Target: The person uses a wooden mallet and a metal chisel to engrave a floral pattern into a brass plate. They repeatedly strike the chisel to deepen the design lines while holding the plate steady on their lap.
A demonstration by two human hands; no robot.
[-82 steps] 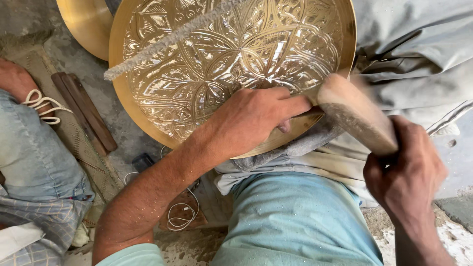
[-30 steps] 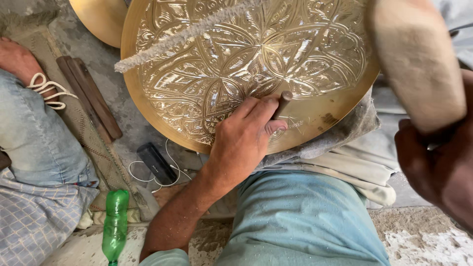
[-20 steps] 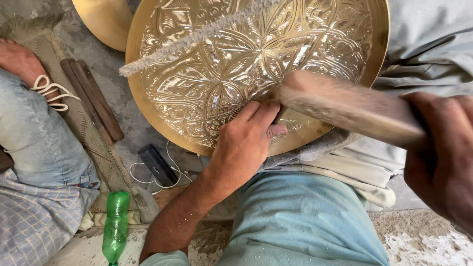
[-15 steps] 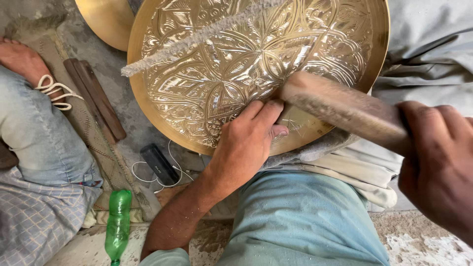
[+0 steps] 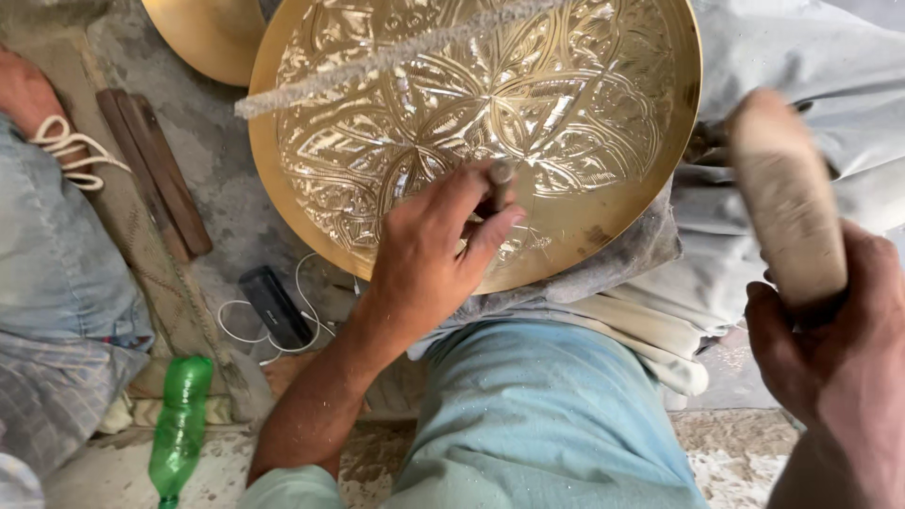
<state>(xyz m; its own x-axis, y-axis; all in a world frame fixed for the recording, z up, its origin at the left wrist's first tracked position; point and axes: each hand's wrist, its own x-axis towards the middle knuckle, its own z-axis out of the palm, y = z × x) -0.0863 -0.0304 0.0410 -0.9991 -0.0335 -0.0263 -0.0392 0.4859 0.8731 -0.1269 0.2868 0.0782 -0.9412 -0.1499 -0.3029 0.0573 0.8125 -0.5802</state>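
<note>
Head view – left hand (image 5: 429, 259) pins punch (image 5: 500, 179), embossed brass tray (image 5: 603, 113)

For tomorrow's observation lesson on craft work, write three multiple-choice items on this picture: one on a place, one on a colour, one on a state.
1. Where does the green bottle lie?
A. On the engraved tray
B. On the ground at lower left
C. In the right hand

2. What colour is the engraved tray?
A. Golden brass
B. Blue
C. Black

3. How does the wooden mallet stand?
A. Lying on the ground
B. Resting flat on the tray
C. Raised off the tray, gripped by the right hand

Answers:
1 B: the bottle lies on the ground beside the person's left arm, apart from the tray.
2 A: the tray's patterned face shines golden.
3 C: the mallet's head is blurred in the air to the right of the tray, while the left hand holds a small metal punch upright on the tray.
</note>
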